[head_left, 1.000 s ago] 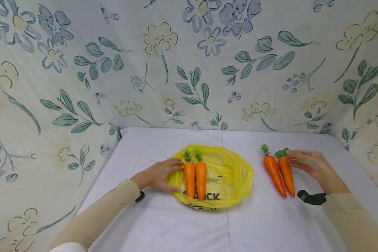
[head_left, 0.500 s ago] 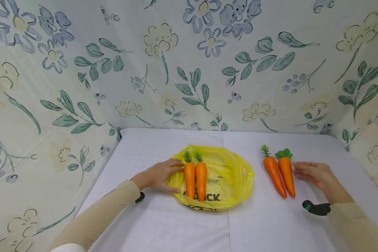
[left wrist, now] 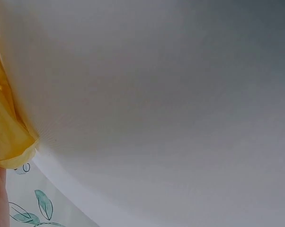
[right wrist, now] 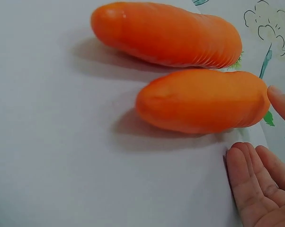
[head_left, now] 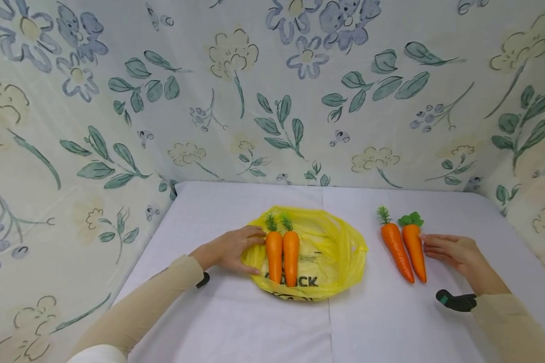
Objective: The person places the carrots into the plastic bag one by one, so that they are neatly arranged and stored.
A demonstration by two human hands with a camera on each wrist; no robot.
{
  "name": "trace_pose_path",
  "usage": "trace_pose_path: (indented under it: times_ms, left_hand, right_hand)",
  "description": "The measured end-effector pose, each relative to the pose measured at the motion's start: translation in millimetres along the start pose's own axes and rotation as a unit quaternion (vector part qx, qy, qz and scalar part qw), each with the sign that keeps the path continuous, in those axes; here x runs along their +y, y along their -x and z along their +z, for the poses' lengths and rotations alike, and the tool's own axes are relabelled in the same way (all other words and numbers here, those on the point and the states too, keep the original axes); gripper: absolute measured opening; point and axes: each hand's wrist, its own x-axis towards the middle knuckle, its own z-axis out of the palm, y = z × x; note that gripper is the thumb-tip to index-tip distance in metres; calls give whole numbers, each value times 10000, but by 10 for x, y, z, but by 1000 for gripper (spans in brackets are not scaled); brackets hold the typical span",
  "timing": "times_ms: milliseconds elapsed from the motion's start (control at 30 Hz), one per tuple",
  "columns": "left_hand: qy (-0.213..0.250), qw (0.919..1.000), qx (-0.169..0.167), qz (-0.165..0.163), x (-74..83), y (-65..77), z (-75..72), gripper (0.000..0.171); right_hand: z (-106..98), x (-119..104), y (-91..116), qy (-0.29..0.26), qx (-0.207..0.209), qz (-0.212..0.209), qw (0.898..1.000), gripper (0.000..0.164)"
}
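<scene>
A yellow plastic bag (head_left: 331, 237) lies spread open on the cloth, with its rim up around two orange carrots (head_left: 274, 257) that have feathery green tops. My left hand (head_left: 236, 249) rests against the bag's left rim, thumb and fingers spread apart, close beside the left carrot. To the right lie two more carrots, a darker one (head_left: 396, 252) and a lighter one (head_left: 413, 249) with leafy green top. My right hand (head_left: 454, 252) is beside the lighter carrot, fingers extended. In the right wrist view one fingertip (right wrist: 274, 91) is right at that carrot's thick end.
A white cloth (head_left: 263, 333) covers the table, with a seam down its middle. Floral fabric (head_left: 272, 101) hangs behind it and along both sides. A dark strap end (head_left: 455, 300) sticks out at the right wrist.
My right hand has drawn back from the leafy top of the lighter carrot to its right side, uncovering the leaves. My left hand, bag and carrots keep their places; the head view shifted slightly.
</scene>
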Motion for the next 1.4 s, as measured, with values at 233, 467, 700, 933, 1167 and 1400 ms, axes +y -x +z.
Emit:
trace_pose_path:
  times_ms: [233,467,700,933,1167,1400]
  left_hand:
    - [40,10000,-55,-59,0,-19,-4,88]
    - [94,9997,-158,-162,32,-9,-41,86]
    - [72,9995,-232,-187,44,4,-69,86]
    - [88,9996,-211,-144,44,-14,-60,85]
    - [58,9994,-276,-186,52,-16,-65,85]
    - [84,9995,-227,-180,45,-18,-46,84]
  right_hand:
    - [-16,24,-15,-47,-117,-28,9999,87]
    - [-21,28,12,-223,-257,-124,9993,37]
    - [40,24,49,70,-368,-257,9990,67]
    - [141,20,12,300,223,7,9993,99]
    - [191,19,18,802,419,42,9959,104]
    - [220,13,16,1324,404,110,9903,101]
